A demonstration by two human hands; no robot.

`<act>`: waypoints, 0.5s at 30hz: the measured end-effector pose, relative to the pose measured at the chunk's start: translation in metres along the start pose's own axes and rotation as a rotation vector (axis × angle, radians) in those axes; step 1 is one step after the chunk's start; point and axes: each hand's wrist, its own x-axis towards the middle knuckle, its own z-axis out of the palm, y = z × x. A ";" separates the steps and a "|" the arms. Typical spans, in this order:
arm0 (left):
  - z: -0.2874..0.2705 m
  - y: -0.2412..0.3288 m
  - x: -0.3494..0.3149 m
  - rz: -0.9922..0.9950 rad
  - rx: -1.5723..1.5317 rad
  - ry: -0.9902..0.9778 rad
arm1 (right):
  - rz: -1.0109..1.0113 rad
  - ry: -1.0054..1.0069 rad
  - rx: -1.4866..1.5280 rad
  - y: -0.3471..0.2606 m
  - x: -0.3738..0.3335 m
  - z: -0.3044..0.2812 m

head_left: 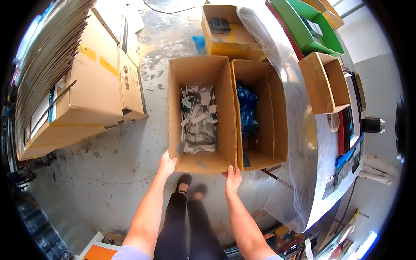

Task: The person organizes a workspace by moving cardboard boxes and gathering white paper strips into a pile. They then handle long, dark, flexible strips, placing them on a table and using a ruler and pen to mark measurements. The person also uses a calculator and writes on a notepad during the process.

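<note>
Both of my hands grip the near end of an open cardboard box (pixel 199 71) on the floor. My left hand (pixel 167 164) is closed on its near left corner, and my right hand (pixel 232 178) on its near right corner. White and dark scraps (pixel 199 115) lie in the bottom of this box. Right beside it stands a second open cardboard box (pixel 273 115) with crumpled blue plastic (pixel 247 104) inside. Some fingers of each hand are hidden behind the cardboard.
Beyond both boxes sits a third carton (pixel 234 45) holding a small dark stack. Tall cardboard cartons (pixel 93 86) with stacked sheets stand to the left. On the right, a table (pixel 323 173) draped with clear plastic carries a green bin (pixel 305 26) and a small cardboard box (pixel 310 80).
</note>
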 end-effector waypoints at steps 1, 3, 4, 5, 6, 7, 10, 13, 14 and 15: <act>0.008 -0.001 0.004 0.011 -0.023 0.005 | -0.106 0.015 0.007 0.018 0.003 -0.003; 0.019 -0.001 0.007 0.025 -0.036 0.015 | -0.091 0.005 0.116 0.031 -0.002 0.001; 0.025 0.000 0.006 0.028 -0.026 0.020 | -0.083 0.002 0.171 0.033 -0.005 -0.001; 0.030 0.001 0.005 0.032 -0.017 0.027 | 0.034 0.001 0.184 0.035 -0.007 -0.009; 0.031 0.001 0.006 0.015 -0.036 0.021 | 0.087 0.086 0.265 0.024 -0.006 -0.015; 0.029 -0.003 0.007 -0.002 -0.053 0.013 | 0.142 0.173 0.347 0.016 -0.003 -0.023; 0.021 -0.021 0.009 0.008 -0.109 -0.012 | 0.218 0.322 0.440 0.011 0.031 -0.049; 0.030 -0.008 0.002 -0.013 -0.185 -0.078 | -0.001 0.292 0.211 0.040 0.095 -0.073; 0.032 0.000 -0.001 -0.032 -0.212 -0.096 | -0.064 0.286 0.146 0.053 0.110 -0.076; 0.035 0.006 -0.006 -0.043 -0.202 -0.103 | -0.128 0.287 0.081 0.063 0.123 -0.080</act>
